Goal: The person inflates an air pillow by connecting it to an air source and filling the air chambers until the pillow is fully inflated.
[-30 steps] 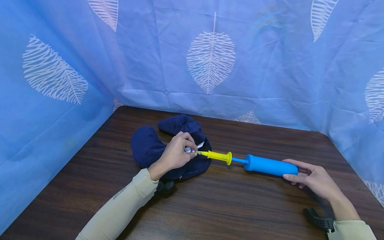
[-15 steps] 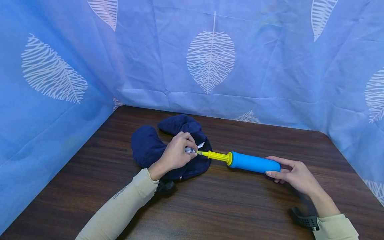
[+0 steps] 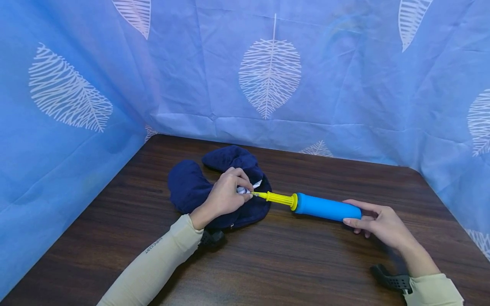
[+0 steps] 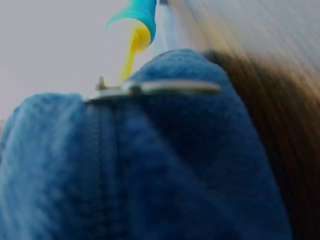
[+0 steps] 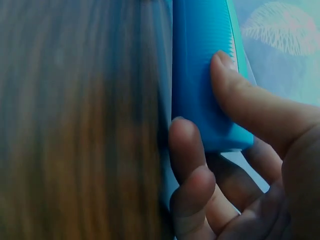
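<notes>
A navy, plush U-shaped neck pillow (image 3: 188, 183) lies on the table, with white material (image 3: 258, 185) showing at its opening. My left hand (image 3: 225, 192) rests over the pillow and pinches the valve there, where the tip of a yellow nozzle (image 3: 281, 199) meets my fingertips. That nozzle belongs to a hand pump, whose blue barrel (image 3: 325, 207) is slid up against the yellow flange. Thumb and fingers of my right hand (image 3: 384, 223) grip the barrel's far end. In the left wrist view a metal zip pull (image 4: 175, 87) crosses the pillow; the left hand is out of that view.
Beneath everything is a dark wood-grain table (image 3: 291, 263). Blue curtains (image 3: 337, 85) with white leaf prints stand along its back and sides. Black wrist straps (image 3: 390, 278) show near both cuffs.
My right hand has pushed the blue barrel left, covering the blue rod that showed a second ago; over the last half second it barely moves. The left hand stays in place.
</notes>
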Tool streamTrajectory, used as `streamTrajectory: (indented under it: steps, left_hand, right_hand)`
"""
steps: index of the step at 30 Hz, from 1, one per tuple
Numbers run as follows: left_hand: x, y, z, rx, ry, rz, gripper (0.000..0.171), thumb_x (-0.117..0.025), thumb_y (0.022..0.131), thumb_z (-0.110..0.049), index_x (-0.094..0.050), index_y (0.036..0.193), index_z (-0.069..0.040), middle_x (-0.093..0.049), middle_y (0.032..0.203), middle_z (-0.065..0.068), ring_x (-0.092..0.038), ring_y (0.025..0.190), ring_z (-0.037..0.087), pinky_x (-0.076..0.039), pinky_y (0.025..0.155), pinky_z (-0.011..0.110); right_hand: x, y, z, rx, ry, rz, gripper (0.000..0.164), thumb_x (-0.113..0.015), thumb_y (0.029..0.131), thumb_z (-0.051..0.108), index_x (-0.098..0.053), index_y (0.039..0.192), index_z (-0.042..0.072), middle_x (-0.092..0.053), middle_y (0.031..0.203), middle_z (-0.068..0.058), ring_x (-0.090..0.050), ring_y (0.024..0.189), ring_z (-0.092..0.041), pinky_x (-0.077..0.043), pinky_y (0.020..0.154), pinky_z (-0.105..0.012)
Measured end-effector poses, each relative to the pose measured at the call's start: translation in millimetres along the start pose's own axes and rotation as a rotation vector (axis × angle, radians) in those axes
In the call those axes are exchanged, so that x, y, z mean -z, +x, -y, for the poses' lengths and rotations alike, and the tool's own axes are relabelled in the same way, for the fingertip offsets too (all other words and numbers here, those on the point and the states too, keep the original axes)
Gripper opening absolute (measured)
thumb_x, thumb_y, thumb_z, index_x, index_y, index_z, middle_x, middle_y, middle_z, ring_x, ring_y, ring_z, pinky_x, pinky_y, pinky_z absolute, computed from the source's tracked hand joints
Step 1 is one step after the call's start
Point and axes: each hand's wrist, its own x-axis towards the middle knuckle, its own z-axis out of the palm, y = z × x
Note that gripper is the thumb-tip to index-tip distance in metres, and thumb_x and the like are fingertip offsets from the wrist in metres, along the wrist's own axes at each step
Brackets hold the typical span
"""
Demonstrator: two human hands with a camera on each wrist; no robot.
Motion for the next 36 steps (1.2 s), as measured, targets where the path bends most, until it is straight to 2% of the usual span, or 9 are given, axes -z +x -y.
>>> streamTrajectory:
  steps: [7,12,16,22,25,27,34,36]
  left_hand:
    - [1.4,-0.5,1.0,0.002,-0.005,-0.002,0.008,-0.084,0.092,-0.006,-0.088,0.099,-0.009,-0.068,0.103,0.001,-0.058,0.103,0.022,-0.053,0.081,0.034]
    - [1.3,-0.1,0.7,0.004,-0.003,-0.001,0.008,-0.084,0.092,-0.006,-0.088,0.099,-0.009,-0.068,0.103,0.001,-0.058,0.103,0.022,-0.053,0.081,0.035]
    - [1.0,0.2,0.9,0.008,-0.002,0.001,0.008,-0.084,0.092,-0.005,-0.088,0.098,-0.009,-0.068,0.102,0.001,-0.058,0.102,0.022,-0.052,0.081,0.034]
    - [0.8,0.6,0.4,0.017,-0.007,0.001,0.008,-0.085,0.091,-0.005,-0.088,0.098,-0.009,-0.067,0.101,0.000,-0.058,0.102,0.022,-0.052,0.081,0.035]
    - [0.9,0.4,-0.1,0.021,-0.009,0.004,0.008,-0.084,0.092,-0.005,-0.088,0.099,-0.009,-0.067,0.102,0.001,-0.058,0.102,0.022,-0.052,0.082,0.035]
    - [1.0,0.2,-0.3,0.023,-0.008,0.006,0.009,-0.084,0.092,-0.006,-0.088,0.099,-0.009,-0.067,0.102,0.001,-0.058,0.103,0.022,-0.052,0.082,0.035]
    - [1.1,-0.9,-1.0,0.015,-0.007,0.007,0.009,-0.084,0.092,-0.005,-0.087,0.100,-0.007,-0.067,0.102,0.002,-0.058,0.103,0.023,-0.053,0.085,0.037]
    - [1.0,-0.9,-1.2,0.013,-0.012,0.007,0.009,-0.084,0.092,-0.005,-0.087,0.100,-0.007,-0.068,0.102,0.002,-0.059,0.103,0.023,-0.053,0.086,0.038]
  right_hand:
    - [22,-4,-21,-0.035,-0.029,-0.002,0.070,-0.076,0.101,0.044,-0.052,0.162,0.020,-0.081,0.089,-0.006,-0.072,0.080,-0.019,-0.056,0.063,-0.037]
    - [38,-11,-40,-0.053,-0.051,-0.018,0.065,-0.074,0.102,0.043,-0.051,0.162,0.031,-0.081,0.089,-0.004,-0.071,0.079,-0.018,-0.056,0.064,-0.036]
    - [51,-17,-56,-0.084,-0.082,-0.044,0.065,-0.073,0.103,0.044,-0.047,0.162,0.039,-0.079,0.088,-0.001,-0.067,0.072,-0.021,-0.053,0.062,-0.036]
    - [63,-23,-75,-0.123,-0.108,-0.114,0.076,-0.073,0.103,0.046,-0.037,0.169,0.030,-0.076,0.089,0.006,-0.063,0.072,-0.019,-0.048,0.060,-0.038]
    - [67,-26,-83,-0.127,-0.093,-0.152,0.078,-0.073,0.103,0.044,-0.035,0.169,0.026,-0.072,0.089,0.010,-0.062,0.073,-0.016,-0.047,0.058,-0.038]
    - [68,-27,-86,-0.125,-0.073,-0.176,0.076,-0.074,0.103,0.041,-0.037,0.168,0.028,-0.070,0.088,0.013,-0.061,0.073,-0.014,-0.047,0.058,-0.038]
    - [67,-28,-88,-0.140,-0.043,-0.198,0.058,-0.076,0.102,0.040,-0.047,0.150,0.053,-0.068,0.081,0.007,-0.058,0.068,-0.016,-0.048,0.057,-0.035]
    - [67,-28,-88,-0.138,-0.043,-0.201,0.055,-0.076,0.101,0.041,-0.049,0.147,0.055,-0.067,0.080,0.006,-0.058,0.068,-0.017,-0.048,0.057,-0.035]
